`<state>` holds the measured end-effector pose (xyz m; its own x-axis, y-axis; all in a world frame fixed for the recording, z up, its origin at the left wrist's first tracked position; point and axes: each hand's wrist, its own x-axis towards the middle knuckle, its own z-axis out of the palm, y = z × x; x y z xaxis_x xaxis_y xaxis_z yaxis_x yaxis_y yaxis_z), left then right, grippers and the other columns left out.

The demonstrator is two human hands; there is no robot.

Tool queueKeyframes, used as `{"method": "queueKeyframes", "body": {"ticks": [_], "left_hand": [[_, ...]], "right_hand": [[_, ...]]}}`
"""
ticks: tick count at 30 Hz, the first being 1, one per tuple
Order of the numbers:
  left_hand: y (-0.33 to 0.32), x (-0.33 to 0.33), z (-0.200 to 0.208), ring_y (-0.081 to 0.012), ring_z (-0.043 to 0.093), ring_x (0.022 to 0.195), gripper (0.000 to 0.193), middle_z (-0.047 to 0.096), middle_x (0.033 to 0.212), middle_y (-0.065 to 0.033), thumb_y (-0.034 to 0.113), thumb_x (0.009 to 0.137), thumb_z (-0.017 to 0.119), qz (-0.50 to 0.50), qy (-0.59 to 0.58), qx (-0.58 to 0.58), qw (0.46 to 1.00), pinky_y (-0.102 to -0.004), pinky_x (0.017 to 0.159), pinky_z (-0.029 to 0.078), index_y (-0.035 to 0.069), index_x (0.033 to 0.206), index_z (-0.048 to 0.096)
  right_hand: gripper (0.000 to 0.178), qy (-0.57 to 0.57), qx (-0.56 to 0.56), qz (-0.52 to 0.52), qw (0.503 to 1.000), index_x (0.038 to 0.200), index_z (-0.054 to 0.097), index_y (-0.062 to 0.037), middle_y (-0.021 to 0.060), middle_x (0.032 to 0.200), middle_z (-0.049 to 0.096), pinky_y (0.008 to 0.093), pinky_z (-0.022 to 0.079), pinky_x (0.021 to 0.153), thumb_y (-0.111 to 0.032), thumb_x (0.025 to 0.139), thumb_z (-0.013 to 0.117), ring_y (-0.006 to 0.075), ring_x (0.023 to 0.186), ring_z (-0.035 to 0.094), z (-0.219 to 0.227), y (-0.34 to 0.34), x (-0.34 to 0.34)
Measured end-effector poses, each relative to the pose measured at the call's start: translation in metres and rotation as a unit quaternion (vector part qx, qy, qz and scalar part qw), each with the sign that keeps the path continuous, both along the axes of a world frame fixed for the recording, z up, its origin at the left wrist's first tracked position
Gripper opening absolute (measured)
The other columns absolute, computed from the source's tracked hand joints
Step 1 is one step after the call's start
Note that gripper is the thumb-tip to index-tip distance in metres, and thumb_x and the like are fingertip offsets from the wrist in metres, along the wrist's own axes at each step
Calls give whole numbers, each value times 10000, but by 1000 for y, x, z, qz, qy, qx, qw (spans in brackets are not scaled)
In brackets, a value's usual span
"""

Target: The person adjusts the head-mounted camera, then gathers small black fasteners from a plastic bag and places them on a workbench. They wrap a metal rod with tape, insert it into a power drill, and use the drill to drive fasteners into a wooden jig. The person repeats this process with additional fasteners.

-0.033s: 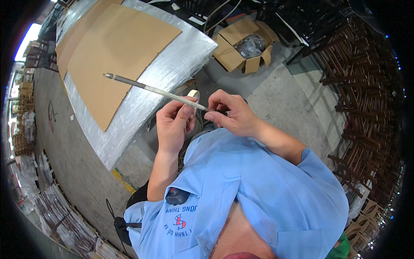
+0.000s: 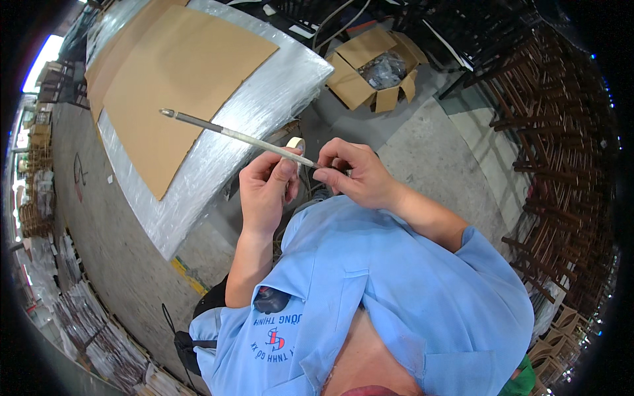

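Note:
A long, slim pen-like stick [image 2: 247, 138] runs slantwise across my hands, with a pale shaft, a greyer far section and a pointed tip over the cardboard. My left hand [image 2: 266, 188] pinches the pale shaft between thumb and fingers. At the stick's near end, the thumb and fingers of my right hand [image 2: 356, 173] are closed on its dark, narrow end, which they partly cover. A cream-coloured ring [image 2: 296, 143], looking like a tape roll, shows just behind my left fingers; whether they hold it I cannot tell.
Left of my hands, a cardboard sheet [image 2: 185, 72] lies on a stack wrapped in clear film [image 2: 277, 86]. An open carton [image 2: 353, 86] with plastic-bagged contents stands ahead on the floor. Stacked brown wooden chair frames [image 2: 548, 152] line the right side. Wrapped goods [image 2: 86, 317] lie far left.
The stick's far tip has shifted very slightly up and to the right. Both hands keep their grip almost in place.

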<state>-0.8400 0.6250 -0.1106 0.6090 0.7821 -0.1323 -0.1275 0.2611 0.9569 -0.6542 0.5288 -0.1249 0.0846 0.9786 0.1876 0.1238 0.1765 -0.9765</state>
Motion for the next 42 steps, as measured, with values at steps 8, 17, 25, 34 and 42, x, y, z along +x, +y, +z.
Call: {"method": "queueKeyframes", "body": {"ticks": [8,17,25,34,42], "left_hand": [[4,-7,-16,-89,527,565,211,613,784,-22,154,1012,652,-10,-42,-20,999,-229,480,381,-17,1127,697],[4,-11,-23,-83,524,576,224,611,795,-36,139,996,704,-10,-71,-78,994,-221,472,390,-31,1141,703],[3,-12,-27,-92,533,575,227,618,794,-44,137,987,716,-29,-104,-96,989,-223,468,389,-30,1141,699],[4,-10,-30,-95,540,566,270,623,783,-43,172,973,742,-42,-114,-88,989,-221,468,373,-17,1159,690],[7,-10,-32,-98,556,575,296,630,792,-44,183,949,768,-72,-100,-89,988,-223,470,380,-28,1144,697]], "right_hand": [[179,22,-27,5,999,959,562,-57,61,748,622,291,451,539,-162,990,703,125,590,574,-3,0,-6],[124,-25,-21,23,999,978,590,-32,51,687,607,295,468,537,-137,1029,631,133,572,596,-4,1,-6],[143,-47,-36,47,997,981,611,-46,109,648,593,369,462,561,-179,1032,605,259,573,613,-3,3,-5],[147,7,-32,26,999,943,587,-50,72,658,603,332,444,550,-152,993,679,184,570,585,-3,0,-6],[195,-41,-17,55,998,925,601,-36,59,679,615,300,472,539,-177,1057,573,151,569,601,-11,0,-3]]}}
